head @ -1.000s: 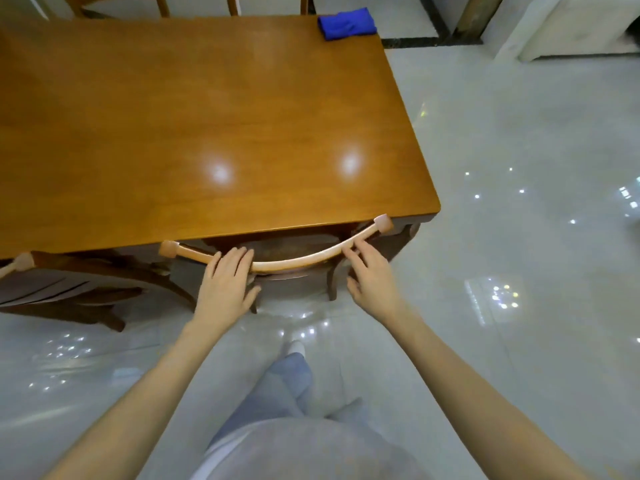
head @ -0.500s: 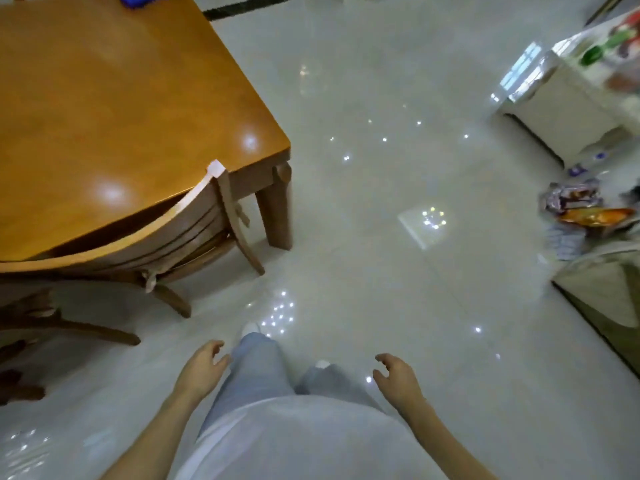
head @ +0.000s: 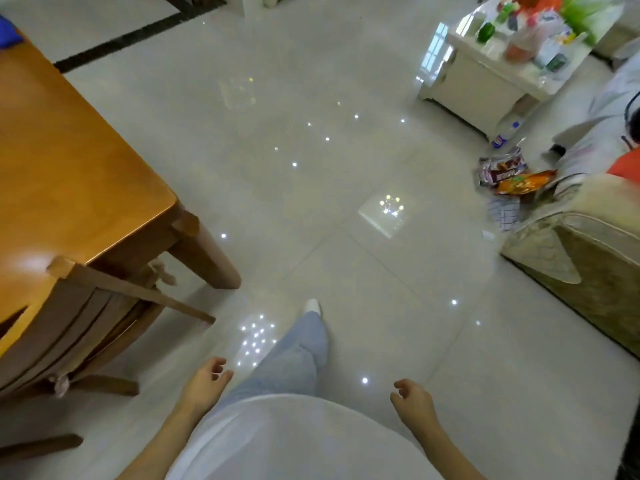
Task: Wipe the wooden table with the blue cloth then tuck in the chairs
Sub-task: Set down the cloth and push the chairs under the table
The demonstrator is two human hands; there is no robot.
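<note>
Both grips hang free at the person's sides and hold nothing. The left grip [head: 207, 380] has loosely curled fingers with the thumb apart. It is over the floor [head: 346, 265], beside the person's leg [head: 298, 351] in pale jeans. The right grip [head: 412, 400] is the same, slack and half curled, and touches nothing.

The worktop [head: 69, 161] fills the left of the view, with its near corner and one leg towards the middle. The chair [head: 72, 327] stands just left of the left grip. It is pushed in, with its top rail against the worktop's edge and its seat underneath. Neither grip touches it, and a strip of floor shows between the left grip and the chair's rear leg. The right grip is well apart from it, beyond the person's body.

The cloth [head: 6, 31] shows only as a blue sliver at the far left edge, on the worktop's far end. It is well apart from both grips.

To the right, snack packets [head: 512, 174] lie on the floor beside a sofa [head: 588, 265]. Beyond them a bottle [head: 503, 136] stands by a low white table [head: 485, 88] crowded with blurred things.
</note>
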